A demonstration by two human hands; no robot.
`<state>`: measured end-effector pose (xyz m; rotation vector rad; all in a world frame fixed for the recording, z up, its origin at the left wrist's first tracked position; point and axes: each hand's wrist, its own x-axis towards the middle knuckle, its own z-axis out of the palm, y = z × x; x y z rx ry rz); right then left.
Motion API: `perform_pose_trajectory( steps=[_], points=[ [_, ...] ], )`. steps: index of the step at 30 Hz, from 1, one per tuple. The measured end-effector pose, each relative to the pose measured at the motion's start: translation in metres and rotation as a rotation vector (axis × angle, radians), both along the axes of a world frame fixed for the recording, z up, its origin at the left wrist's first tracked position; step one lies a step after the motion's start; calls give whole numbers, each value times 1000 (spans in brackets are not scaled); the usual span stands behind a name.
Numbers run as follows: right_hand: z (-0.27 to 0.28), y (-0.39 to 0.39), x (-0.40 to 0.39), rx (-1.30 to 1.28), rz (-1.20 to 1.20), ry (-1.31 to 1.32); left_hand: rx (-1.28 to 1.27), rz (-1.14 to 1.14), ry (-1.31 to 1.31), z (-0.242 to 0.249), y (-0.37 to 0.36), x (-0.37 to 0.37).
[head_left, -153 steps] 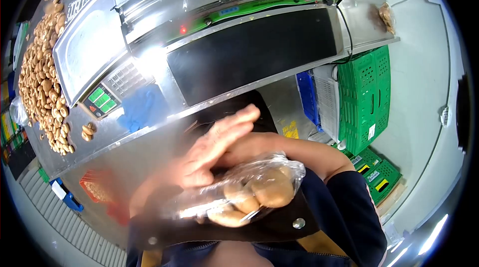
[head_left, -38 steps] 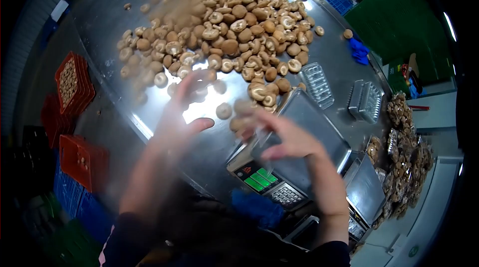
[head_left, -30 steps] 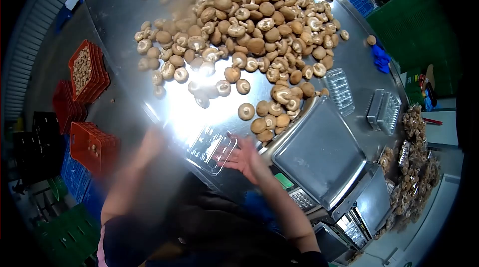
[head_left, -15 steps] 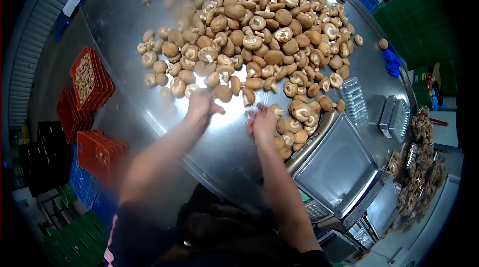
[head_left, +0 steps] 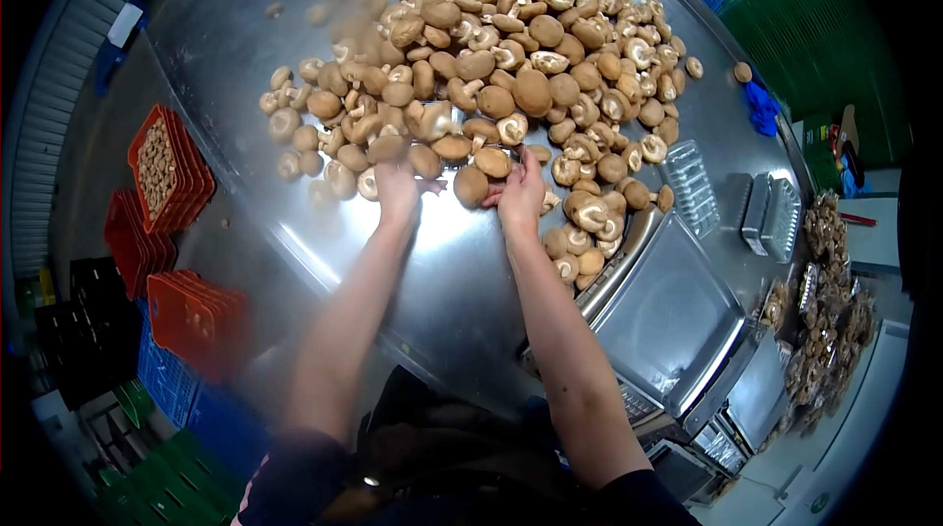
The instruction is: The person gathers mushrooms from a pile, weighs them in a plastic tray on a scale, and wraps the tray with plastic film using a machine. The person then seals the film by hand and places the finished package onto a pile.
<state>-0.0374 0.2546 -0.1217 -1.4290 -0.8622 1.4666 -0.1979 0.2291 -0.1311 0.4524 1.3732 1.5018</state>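
Two hands reach the near edge of the mushroom pile [head_left: 491, 45] on my bench [head_left: 236, 45]: left hand [head_left: 396, 184] with fingers curled among caps, grip unclear; right hand [head_left: 521, 197] with fingers loose, touching one mushroom [head_left: 471, 185].

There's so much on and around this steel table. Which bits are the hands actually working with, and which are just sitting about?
In use:
- left hand, at the near edge of the mushroom pile
- right hand, beside a loose mushroom

Lying about:
- scale pan
- clear plastic trays
- blue cloth
- orange crates
- bagged mushrooms
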Motion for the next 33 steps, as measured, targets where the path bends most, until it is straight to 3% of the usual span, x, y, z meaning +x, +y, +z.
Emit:
perform_pose_trajectory(
  steps=[3,8,13,15,17,19,21,24,27,29,33],
  points=[
    [10,-23,11,31,10,-4,18,-79,81,21,-26,5],
    [53,-64,43,32,50,-130,9,-32,1,80,-66,32],
    [93,-110,106,50,-2,-354,19,-204,40,107,-99,67],
    [89,-132,147,341,-22,-649,-121,-344,66,117,-109,90],
    [104,-153,181,262,-79,-544,-159,-491,50,108,-117,114],
    [101,-175,223,320,-69,-821,-115,-632,32,109,-121,145],
    [103,-196,257,288,-99,-864,-183,-742,-12,115,-126,179],
    [95,-223,295,277,-123,-990,-94,-845,266,125,-136,220],
    [84,-243,320,256,-111,-1096,336,-849,944,104,-138,238],
    [78,-252,327,275,-96,-1187,228,-925,982,112,-138,243],
    [102,-257,345,96,13,-1024,202,-1007,1031,109,-138,225]
  ],
)
